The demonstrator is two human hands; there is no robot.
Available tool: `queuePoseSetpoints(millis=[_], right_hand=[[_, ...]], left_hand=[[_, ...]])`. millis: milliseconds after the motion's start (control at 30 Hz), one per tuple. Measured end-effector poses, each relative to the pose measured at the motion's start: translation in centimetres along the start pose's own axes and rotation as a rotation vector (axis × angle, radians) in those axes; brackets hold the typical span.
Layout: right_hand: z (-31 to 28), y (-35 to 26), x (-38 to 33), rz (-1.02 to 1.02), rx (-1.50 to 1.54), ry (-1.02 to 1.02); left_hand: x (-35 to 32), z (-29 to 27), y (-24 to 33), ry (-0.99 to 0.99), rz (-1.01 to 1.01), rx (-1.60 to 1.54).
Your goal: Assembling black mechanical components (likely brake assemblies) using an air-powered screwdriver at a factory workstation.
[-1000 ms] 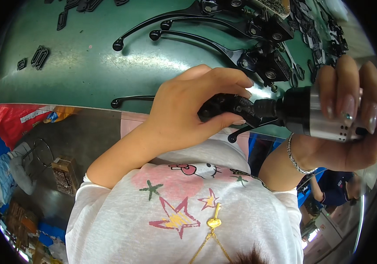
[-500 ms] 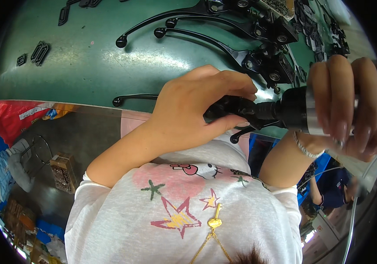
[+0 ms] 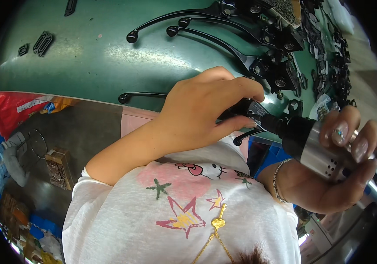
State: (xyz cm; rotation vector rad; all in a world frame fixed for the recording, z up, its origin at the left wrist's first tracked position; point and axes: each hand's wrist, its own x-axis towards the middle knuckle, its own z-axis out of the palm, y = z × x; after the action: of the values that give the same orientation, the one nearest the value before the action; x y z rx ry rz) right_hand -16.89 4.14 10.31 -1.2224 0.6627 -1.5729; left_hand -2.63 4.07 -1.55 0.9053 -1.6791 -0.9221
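Note:
My left hand [image 3: 201,101] is closed around a black brake lever assembly [image 3: 241,107] at the table's front edge. Its palm hides much of the part. A black lever with a ball end [image 3: 142,94] sticks out left of the hand, and another ball-ended piece [image 3: 240,140] shows below the fingers; whether both belong to the held part I cannot tell. Wrapped round the silver body of a power screwdriver [image 3: 314,147] is my right hand [image 3: 347,163]. The driver's black nose points left and down-tilted grip right, its tip at the held assembly beside my left thumb.
More brake lever assemblies [image 3: 223,46] lie on the green table [image 3: 78,75] beyond my hands. Small black flat parts [image 3: 43,43] are at the left. A box of small screws [image 3: 285,9] stands at the back, and black parts [image 3: 322,66] line the right side.
The screwdriver's rear end has swung down and towards me, and my right hand has lowered with it, its grip shifted. My left hand has moved slightly right, still holding the lever assembly.

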Motion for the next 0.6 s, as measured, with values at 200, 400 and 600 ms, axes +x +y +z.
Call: queuePoseSetpoints(millis=[200,400,600], right_hand=[[0.2,0.2,0.2,-0.151,-0.277,-0.099],[-1.1,-0.5,1.4,-0.105,-0.405,-0.250],[-0.1,0.0,1.0,0.029,-0.317,-0.078]], left_hand=[[-0.3,-0.1,0.0,-0.012,-0.008,-0.052],[-0.5,0.0,-0.2,0.002,-0.001,-0.062],[-0.3,0.0,-0.1,-0.021,-0.001,-0.050]])
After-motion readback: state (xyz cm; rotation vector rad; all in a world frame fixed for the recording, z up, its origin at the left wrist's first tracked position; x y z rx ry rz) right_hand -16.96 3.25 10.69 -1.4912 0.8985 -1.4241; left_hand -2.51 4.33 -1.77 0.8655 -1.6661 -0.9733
